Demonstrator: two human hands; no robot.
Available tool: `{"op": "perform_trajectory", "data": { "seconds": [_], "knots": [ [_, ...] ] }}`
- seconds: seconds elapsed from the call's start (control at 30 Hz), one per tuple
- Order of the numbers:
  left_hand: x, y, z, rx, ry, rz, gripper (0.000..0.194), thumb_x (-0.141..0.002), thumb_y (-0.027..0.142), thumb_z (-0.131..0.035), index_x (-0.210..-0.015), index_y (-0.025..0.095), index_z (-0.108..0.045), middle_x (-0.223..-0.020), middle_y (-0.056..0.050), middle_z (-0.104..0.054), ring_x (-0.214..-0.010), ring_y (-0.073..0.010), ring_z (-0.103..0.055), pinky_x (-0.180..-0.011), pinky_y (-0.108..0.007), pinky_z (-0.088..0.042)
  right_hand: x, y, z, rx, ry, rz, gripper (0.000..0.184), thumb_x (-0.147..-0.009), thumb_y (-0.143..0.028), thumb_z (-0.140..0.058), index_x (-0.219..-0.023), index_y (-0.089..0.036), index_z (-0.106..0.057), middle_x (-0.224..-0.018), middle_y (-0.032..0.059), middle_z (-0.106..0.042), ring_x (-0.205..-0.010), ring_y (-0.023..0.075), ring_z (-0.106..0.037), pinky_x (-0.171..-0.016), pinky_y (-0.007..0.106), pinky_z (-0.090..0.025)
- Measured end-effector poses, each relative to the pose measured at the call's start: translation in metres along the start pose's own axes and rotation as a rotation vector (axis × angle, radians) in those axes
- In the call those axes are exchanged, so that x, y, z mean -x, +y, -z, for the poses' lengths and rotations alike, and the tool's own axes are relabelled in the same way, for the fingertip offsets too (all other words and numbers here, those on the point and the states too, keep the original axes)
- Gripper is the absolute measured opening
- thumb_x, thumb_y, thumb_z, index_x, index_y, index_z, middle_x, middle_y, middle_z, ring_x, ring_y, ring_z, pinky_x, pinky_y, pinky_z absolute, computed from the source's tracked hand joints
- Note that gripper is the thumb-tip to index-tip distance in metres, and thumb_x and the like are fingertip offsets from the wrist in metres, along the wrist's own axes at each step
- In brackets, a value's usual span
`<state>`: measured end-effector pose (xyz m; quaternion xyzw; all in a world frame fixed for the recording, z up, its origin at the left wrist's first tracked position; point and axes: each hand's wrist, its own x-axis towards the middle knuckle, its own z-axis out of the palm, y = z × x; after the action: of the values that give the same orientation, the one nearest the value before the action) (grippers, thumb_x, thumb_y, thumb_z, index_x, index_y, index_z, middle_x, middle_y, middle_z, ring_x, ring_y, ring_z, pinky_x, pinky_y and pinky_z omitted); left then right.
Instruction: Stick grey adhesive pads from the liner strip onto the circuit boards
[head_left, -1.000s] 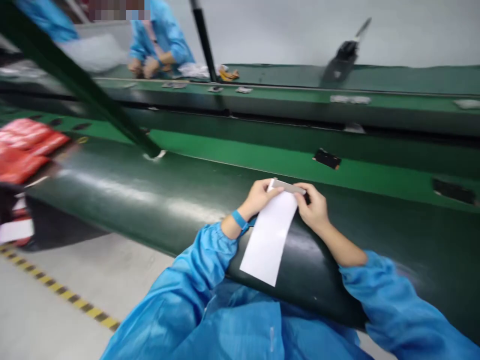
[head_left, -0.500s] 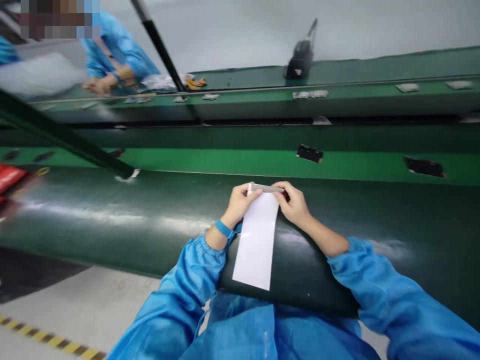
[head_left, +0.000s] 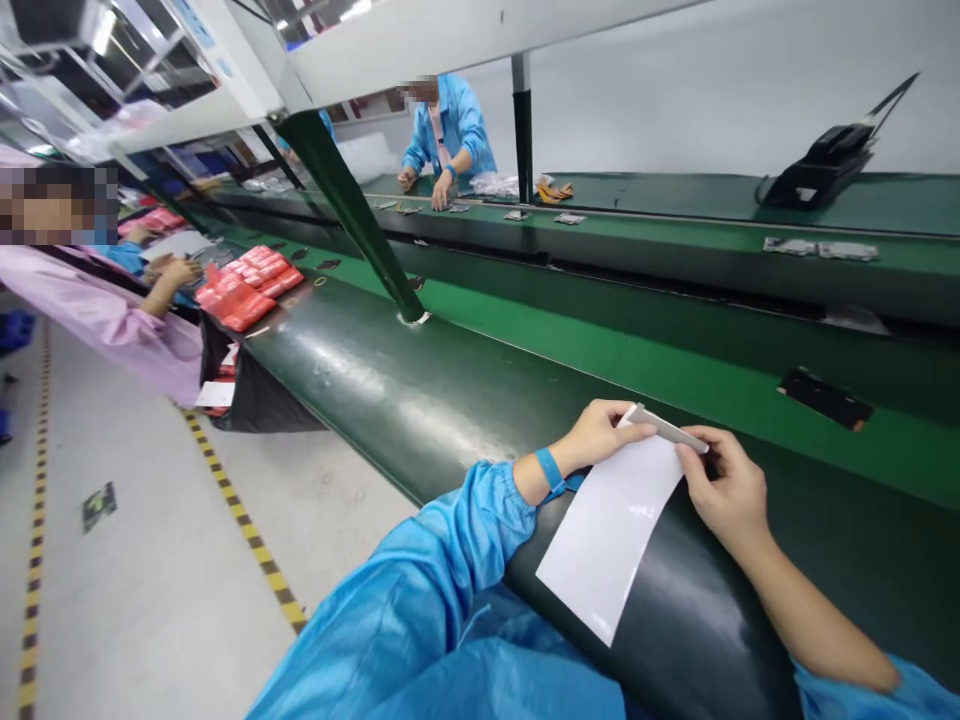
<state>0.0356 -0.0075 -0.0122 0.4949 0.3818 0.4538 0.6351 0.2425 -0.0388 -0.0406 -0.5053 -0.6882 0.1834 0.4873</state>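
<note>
The dark green workbench (head_left: pixel 420 390) runs from lower right to upper left, its rounded near edge curving down toward the grey floor (head_left: pixel 135 560). Beyond the bench, a brighter green conveyor strip (head_left: pixel 600 340) carries a small black part (head_left: pixel 825 397), well apart from the hands. A slanted green post (head_left: pixel 352 215) meets the bench far to the left of the hands, leaving a wide bare stretch of bench between. At the bench's far left end lie red packets (head_left: pixel 244 285), with a person in a pink sleeve (head_left: pixel 105 320) beside them. Across the conveyor another person in a blue coat (head_left: pixel 446 130) works at the far bench.

A white sheet (head_left: pixel 611 525) lies over the bench's near edge, its lower corner hanging past the curve. At the sheet's top edge a thin grey strip (head_left: pixel 667 428) is pinched at both ends: the left hand (head_left: pixel 600 435) closes thumb and fingers on its left end, the right hand (head_left: pixel 724 490) grips its right end with fingers curled.
</note>
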Motion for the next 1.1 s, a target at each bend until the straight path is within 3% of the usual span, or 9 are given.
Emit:
{"op": "perform_trajectory", "data": {
  "seconds": [0.37,0.5,0.63,0.77,0.97,1.1],
  "knots": [
    [0.001,0.004,0.002,0.025,0.017,0.048,0.061,-0.056,0.065,-0.099,-0.077,0.012,-0.077,-0.073,-0.003,-0.069,-0.066,-0.0133,-0.057,-0.066,-0.027,-0.045,-0.003,0.003,0.003,-0.119,-0.088,-0.031,0.025,-0.099,-0.043,-0.066,-0.112,-0.023,-0.072,-0.094,0.0069,-0.072,-0.077,0.0211,-0.067,-0.069,0.035,-0.054],
    [0.004,0.006,0.001,-0.031,-0.117,0.157,0.053,-0.056,0.057,-0.098,-0.073,0.012,-0.076,-0.068,-0.002,-0.067,-0.062,-0.0128,-0.056,-0.062,-0.026,-0.043,-0.006,0.000,0.006,-0.304,-0.083,-0.164,0.033,-0.102,-0.051,-0.063,-0.110,-0.022,-0.074,-0.091,0.0074,-0.072,-0.078,0.0204,-0.069,-0.069,0.032,-0.055],
    [0.008,0.003,-0.002,-0.123,-0.257,0.236,0.045,-0.060,0.051,-0.093,-0.075,0.012,-0.077,-0.068,-0.001,-0.067,-0.062,-0.0132,-0.057,-0.060,-0.025,-0.042,-0.008,-0.009,0.007,-0.401,-0.131,-0.218,0.034,-0.097,-0.055,-0.069,-0.098,-0.021,-0.077,-0.079,0.0059,-0.071,-0.065,0.0180,-0.065,-0.060,0.029,-0.052],
    [0.009,0.006,-0.004,-0.178,-0.251,0.250,0.045,-0.061,0.053,-0.090,-0.075,0.012,-0.077,-0.069,-0.001,-0.066,-0.064,-0.0131,-0.055,-0.060,-0.025,-0.040,-0.010,-0.018,0.005,-0.435,-0.248,-0.227,0.031,-0.095,-0.052,-0.072,-0.093,-0.021,-0.076,-0.074,0.0055,-0.071,-0.058,0.0173,-0.062,-0.052,0.029,-0.047],
    [0.011,0.020,-0.006,-0.221,-0.183,0.172,0.039,-0.063,0.049,-0.088,-0.065,0.013,-0.073,-0.062,0.000,-0.062,-0.059,-0.0112,-0.049,-0.055,-0.022,-0.035,-0.018,-0.027,0.002,-0.478,-0.233,-0.221,0.039,-0.091,-0.059,-0.073,-0.090,-0.020,-0.071,-0.075,0.0041,-0.069,-0.063,0.0171,-0.060,-0.059,0.030,-0.049],
    [0.005,0.018,-0.003,-0.263,-0.202,0.218,0.033,-0.067,0.045,-0.083,-0.069,0.013,-0.076,-0.062,0.000,-0.064,-0.055,-0.0115,-0.051,-0.051,-0.021,-0.035,-0.024,-0.022,-0.001,-0.538,-0.281,-0.261,0.042,-0.090,-0.062,-0.071,-0.087,-0.020,-0.067,-0.073,0.0022,-0.066,-0.063,0.0152,-0.056,-0.061,0.030,-0.047]
  ]
}}
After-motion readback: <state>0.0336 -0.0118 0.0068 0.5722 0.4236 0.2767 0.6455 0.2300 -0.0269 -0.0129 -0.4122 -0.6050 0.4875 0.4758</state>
